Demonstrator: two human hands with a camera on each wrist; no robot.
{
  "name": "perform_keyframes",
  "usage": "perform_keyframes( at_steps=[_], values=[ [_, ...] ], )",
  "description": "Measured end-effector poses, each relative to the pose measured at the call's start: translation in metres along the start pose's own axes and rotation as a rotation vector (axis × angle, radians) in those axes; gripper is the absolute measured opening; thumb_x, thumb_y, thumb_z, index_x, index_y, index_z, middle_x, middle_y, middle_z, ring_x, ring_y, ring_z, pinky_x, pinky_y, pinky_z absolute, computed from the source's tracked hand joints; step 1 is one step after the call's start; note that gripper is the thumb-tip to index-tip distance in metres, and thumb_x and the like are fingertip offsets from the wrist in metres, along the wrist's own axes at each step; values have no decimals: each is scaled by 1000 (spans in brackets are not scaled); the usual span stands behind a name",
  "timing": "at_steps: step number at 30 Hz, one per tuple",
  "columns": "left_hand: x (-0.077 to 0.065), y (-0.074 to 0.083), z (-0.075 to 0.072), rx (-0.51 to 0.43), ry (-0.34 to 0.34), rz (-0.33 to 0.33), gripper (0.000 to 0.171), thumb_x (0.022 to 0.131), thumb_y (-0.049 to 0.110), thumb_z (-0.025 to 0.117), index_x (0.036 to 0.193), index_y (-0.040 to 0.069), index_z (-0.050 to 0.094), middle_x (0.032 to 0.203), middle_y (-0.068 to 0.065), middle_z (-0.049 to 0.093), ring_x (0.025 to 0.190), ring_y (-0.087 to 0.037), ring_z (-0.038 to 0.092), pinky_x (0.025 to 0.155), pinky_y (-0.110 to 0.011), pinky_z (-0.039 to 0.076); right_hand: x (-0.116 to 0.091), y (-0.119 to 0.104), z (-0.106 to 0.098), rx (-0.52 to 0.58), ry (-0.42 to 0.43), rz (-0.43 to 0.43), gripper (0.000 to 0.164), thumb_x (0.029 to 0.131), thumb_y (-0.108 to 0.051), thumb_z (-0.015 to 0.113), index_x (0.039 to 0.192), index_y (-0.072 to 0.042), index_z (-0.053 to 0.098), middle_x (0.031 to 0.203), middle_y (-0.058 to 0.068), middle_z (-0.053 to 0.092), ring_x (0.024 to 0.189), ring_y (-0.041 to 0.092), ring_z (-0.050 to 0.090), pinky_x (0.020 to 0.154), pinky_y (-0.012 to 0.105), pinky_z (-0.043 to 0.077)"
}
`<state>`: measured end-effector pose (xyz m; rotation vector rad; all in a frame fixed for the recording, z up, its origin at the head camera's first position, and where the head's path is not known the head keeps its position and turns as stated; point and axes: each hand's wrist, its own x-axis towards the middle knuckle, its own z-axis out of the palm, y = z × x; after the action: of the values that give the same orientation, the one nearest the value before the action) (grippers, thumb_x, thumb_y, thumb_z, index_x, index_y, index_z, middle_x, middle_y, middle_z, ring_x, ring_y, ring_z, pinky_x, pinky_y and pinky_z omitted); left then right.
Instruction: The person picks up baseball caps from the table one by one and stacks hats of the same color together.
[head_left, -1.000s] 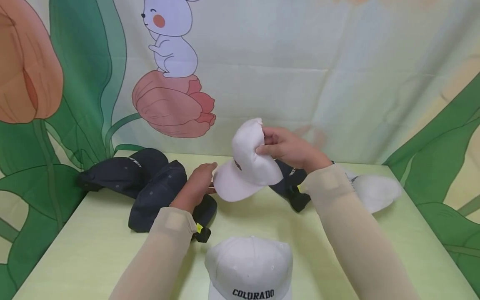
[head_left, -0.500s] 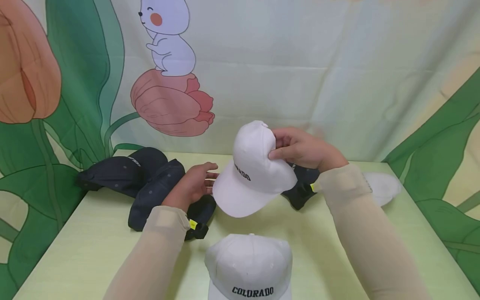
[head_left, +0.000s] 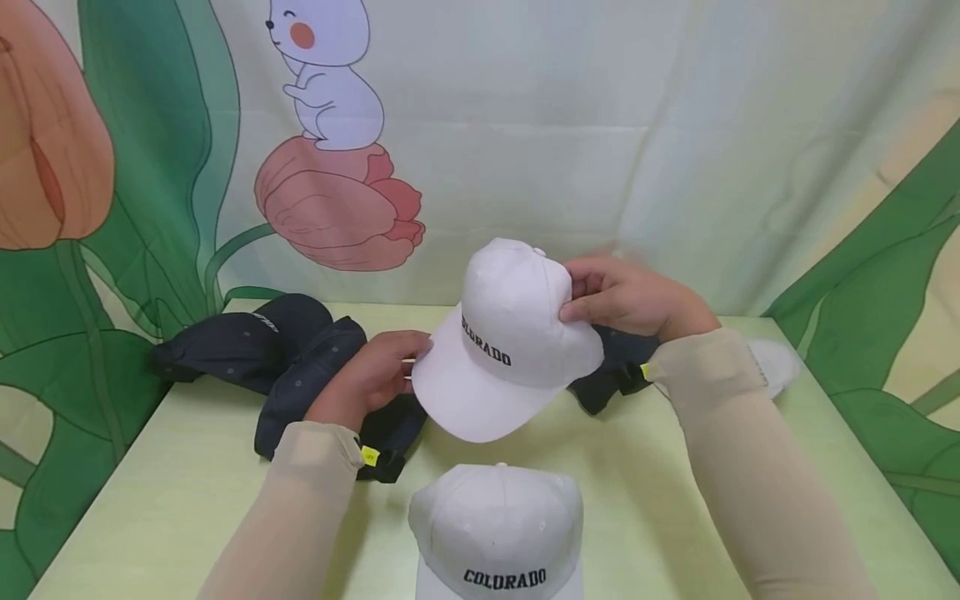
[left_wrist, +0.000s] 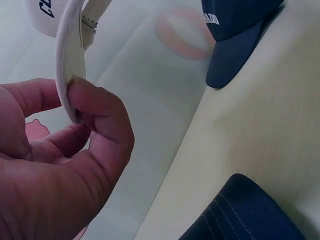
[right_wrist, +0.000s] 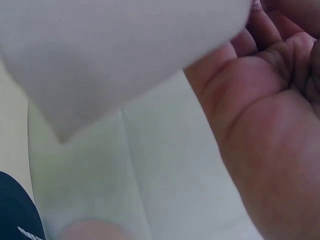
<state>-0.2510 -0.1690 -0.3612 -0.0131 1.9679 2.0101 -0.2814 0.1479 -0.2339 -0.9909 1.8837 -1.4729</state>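
Note:
A white baseball cap (head_left: 510, 317) with dark "COLORADO" lettering is held up in the air over the table, its brim tilted down to the left. My right hand (head_left: 637, 298) pinches the side of its crown. On the other side my left hand (head_left: 378, 371) holds the brim edge; the left wrist view has the brim (left_wrist: 70, 60) between thumb and fingers. In the right wrist view the cap's pale cloth (right_wrist: 100, 55) covers part of the hand, and the fingertips are out of sight. Below, a second white Colorado cap (head_left: 497, 529) faces me on the table.
Dark navy caps (head_left: 247, 337) lie heaped at the left, one partly behind my left arm. Another navy cap (head_left: 615, 367) sits behind the held cap. A white cap (head_left: 776, 367) shows past my right sleeve. The printed curtain (head_left: 540, 150) hangs at the table's (head_left: 675, 500) far edge.
The white cap has turned so its lettering shows toward me. My right hand has moved to the right with it. My left hand, formerly beside the brim, now grips its edge.

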Motion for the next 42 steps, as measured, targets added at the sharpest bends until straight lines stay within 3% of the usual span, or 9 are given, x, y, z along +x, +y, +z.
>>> perform_keyframes(
  at_steps=[9,15,25,36,42],
  values=[
    [-22,-6,-1,-119,-66,58,20,96,18,51,107,2,56,94,-2,61,75,-15,62,66,-29,56,-9,6,-6,27,77,-39,12,88,-2,60,100,-2,59,86,2,69,77,17,63,69,31,54],
    [-40,-12,3,-197,-66,89,13,95,14,52,103,3,56,92,-1,64,77,-14,63,68,-28,54,-12,13,-9,100,110,-78,8,89,1,57,96,-2,58,84,1,69,75,15,61,66,28,52],
    [-71,-19,10,-226,-99,99,29,94,13,54,118,-2,48,104,-4,61,79,-15,64,73,-29,56,-17,19,-3,123,220,-32,9,88,-1,59,95,-5,63,82,-1,68,75,13,59,67,25,51],
    [-98,-25,22,-263,-127,83,33,92,10,55,121,-3,45,107,-5,62,84,-16,66,78,-31,57,-24,15,3,21,270,-7,7,87,-6,63,94,-7,65,77,-4,66,69,13,50,61,24,42],
    [-112,-33,30,-259,-174,60,39,92,8,55,126,-6,42,110,-5,65,87,-17,67,81,-36,57,-27,14,9,-19,282,27,9,87,-9,65,95,-6,65,80,-2,66,76,15,55,68,25,48]
  ],
)
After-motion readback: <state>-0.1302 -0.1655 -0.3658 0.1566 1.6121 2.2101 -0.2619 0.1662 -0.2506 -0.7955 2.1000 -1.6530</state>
